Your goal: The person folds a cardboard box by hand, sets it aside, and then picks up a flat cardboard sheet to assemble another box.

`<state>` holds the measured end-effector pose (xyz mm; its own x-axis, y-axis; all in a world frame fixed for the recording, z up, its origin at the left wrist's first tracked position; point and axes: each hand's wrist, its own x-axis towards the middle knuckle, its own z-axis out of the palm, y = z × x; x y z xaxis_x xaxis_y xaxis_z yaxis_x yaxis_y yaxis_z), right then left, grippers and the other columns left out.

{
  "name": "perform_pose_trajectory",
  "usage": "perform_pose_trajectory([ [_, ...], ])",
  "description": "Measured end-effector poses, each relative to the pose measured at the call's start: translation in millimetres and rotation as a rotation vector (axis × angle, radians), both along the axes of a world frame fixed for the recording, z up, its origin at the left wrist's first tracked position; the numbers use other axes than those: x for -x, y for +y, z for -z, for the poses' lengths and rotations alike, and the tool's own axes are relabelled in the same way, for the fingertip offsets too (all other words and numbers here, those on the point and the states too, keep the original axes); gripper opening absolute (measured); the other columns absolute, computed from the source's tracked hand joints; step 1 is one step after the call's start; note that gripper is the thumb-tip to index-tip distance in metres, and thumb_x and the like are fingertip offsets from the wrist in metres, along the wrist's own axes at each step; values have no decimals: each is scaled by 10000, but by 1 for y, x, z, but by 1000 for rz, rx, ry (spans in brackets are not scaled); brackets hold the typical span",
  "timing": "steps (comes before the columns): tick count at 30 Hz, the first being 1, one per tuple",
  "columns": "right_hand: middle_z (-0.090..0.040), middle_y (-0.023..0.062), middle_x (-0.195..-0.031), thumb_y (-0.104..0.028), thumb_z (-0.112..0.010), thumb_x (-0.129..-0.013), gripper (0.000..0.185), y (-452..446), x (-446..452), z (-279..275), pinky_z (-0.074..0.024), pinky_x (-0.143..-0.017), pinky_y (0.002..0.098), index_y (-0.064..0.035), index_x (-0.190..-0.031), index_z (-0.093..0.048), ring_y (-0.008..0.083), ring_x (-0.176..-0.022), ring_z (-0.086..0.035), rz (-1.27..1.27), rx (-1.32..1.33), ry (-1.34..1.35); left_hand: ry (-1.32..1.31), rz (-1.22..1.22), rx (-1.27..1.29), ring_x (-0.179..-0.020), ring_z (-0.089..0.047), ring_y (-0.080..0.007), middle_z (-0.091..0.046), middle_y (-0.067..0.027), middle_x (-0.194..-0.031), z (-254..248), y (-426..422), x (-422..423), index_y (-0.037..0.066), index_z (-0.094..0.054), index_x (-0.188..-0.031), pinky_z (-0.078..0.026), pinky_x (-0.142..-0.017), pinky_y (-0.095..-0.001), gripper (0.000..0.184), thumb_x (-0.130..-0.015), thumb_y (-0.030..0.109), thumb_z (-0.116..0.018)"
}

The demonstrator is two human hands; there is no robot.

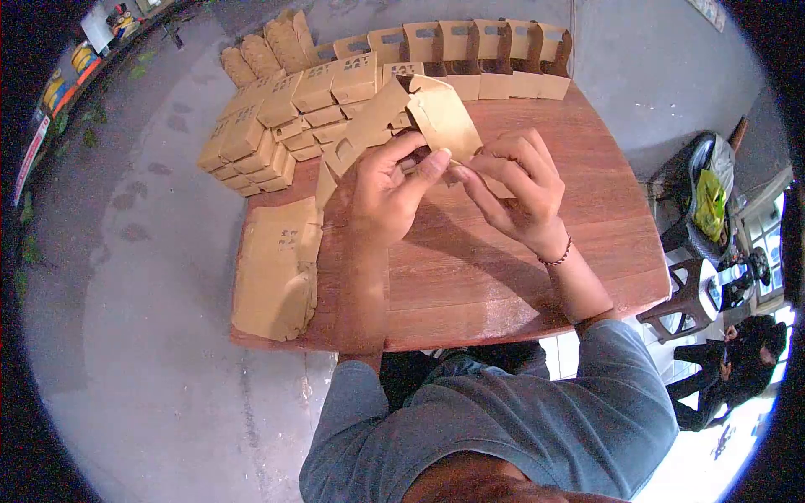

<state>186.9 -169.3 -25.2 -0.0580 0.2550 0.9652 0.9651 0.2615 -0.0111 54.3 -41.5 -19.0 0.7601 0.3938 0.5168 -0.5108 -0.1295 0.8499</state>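
Note:
A brown cardboard piece (449, 117), partly folded with its panels at angles, is held up above the wooden table (470, 268). My left hand (392, 186) pinches its lower edge between thumb and fingers. Close beside it, my right hand (518, 186) has its fingers closed on the lower right corner of the same piece. The two thumbs nearly meet there. A flat stack of unfolded cardboard (275, 268) lies at the table's left front, left of my left forearm.
Closed cardboard boxes (239, 138) are stacked at the back left. Open box carriers (459, 50) stand in a row along the back edge. To the right are a stool (692, 293), a bin with bags (711, 197) and another person (729, 369).

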Motion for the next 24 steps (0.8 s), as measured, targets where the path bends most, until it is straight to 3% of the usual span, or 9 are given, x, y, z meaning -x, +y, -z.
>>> perform_pose_trajectory([
  [3,-602,65,-786,-64,-804,-709,209,0,2,-3,-426,-569,345,-59,-853,-652,243,-659,-537,2,16,-31,41,-23,93,-914,-615,-118,-639,-80,-1006,-2,-6,3,-81,-621,-1078,-503,-815,-253,188,-953,58,-600],
  [13,-596,75,-772,-50,-788,-726,193,0,6,0,-431,-548,344,-41,-827,-624,248,-650,-547,2,-6,-7,78,-91,32,-875,-581,-99,-588,-53,-931,-1,-5,6,-93,-627,-1060,-483,-783,-243,203,-949,77,-618],
  [16,-598,71,-778,-59,-793,-720,181,2,7,-1,-436,-556,345,-45,-824,-644,250,-660,-548,-12,11,9,118,-168,-130,-891,-591,-101,-598,-64,-942,-4,-3,8,-96,-631,-1048,-490,-779,-248,190,-951,66,-610],
  [18,-614,66,-797,-84,-809,-704,185,1,8,-1,-446,-573,342,-62,-843,-688,247,-687,-559,11,27,0,106,-40,27,-906,-609,-114,-618,-73,-959,-5,-2,7,-102,-635,-1034,-505,-798,-256,180,-955,55,-597],
  [22,-631,66,-834,-116,-825,-686,216,2,8,3,-451,-606,346,-83,-873,-723,242,-716,-565,33,-16,-29,30,-69,69,-914,-630,-136,-634,-82,-974,-5,-8,5,-110,-632,-1033,-516,-826,-266,177,-961,43,-578],
  [24,-644,81,-938,-113,-833,-684,202,0,7,3,-489,-712,355,-78,-854,-731,252,-838,-599,31,34,39,17,-97,45,-908,-636,-146,-639,-89,-982,-2,-7,4,-110,-627,-1042,-516,-844,-267,182,-966,45,-571],
])
